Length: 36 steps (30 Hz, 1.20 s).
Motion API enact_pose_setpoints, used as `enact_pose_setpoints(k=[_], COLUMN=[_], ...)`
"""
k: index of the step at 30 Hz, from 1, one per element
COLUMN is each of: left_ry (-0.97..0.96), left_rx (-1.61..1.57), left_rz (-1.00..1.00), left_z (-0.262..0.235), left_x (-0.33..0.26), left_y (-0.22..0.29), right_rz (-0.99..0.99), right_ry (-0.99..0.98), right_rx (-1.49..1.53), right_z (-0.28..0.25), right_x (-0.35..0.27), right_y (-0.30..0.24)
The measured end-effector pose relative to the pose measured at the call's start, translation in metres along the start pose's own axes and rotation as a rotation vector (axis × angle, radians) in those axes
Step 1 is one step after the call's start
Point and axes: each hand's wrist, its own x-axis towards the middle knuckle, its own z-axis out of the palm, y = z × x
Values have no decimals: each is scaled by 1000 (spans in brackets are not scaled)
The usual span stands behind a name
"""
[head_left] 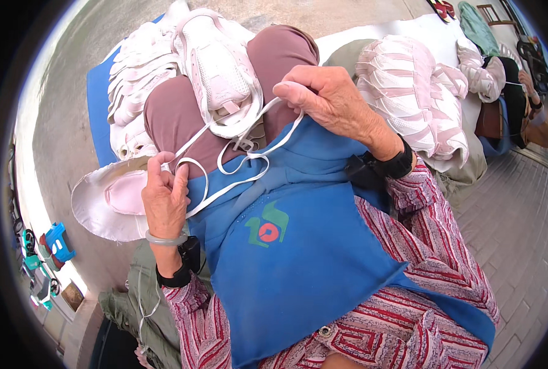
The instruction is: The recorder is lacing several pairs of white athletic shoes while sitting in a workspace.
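While both hands (163,197) (329,101) pull laces (225,178), shoe uppers (409,92) crowd around.

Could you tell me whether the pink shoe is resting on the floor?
No, the pink shoe lies on the person's lap, its white lace pinched by the left hand and right hand.

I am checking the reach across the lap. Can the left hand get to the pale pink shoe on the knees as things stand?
Probably yes. The left hand pinches the white lace that runs up to the pale pink shoe, and only the bare lap lies between them. The right hand holds the lace's other end, off to the side.
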Motion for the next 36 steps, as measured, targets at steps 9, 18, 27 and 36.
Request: enact_pose_setpoints(k=[9, 18, 27, 36], left_ry=[10, -129, 57, -231], left_rx=[-11, -55, -645, -614], left_rz=[7, 339, 112, 169], left_z=[-2, -12, 6, 25], left_x=[-4, -28, -54, -39], left_y=[-20, 14, 28, 7], right_rz=[20, -503, 73, 106], right_ry=[209, 25, -200, -459], right_rx=[-479, -757, 156, 391], right_z=[-32, 1, 25, 81], right_x=[1, 2, 19, 10], right_y=[29, 17, -30, -27])
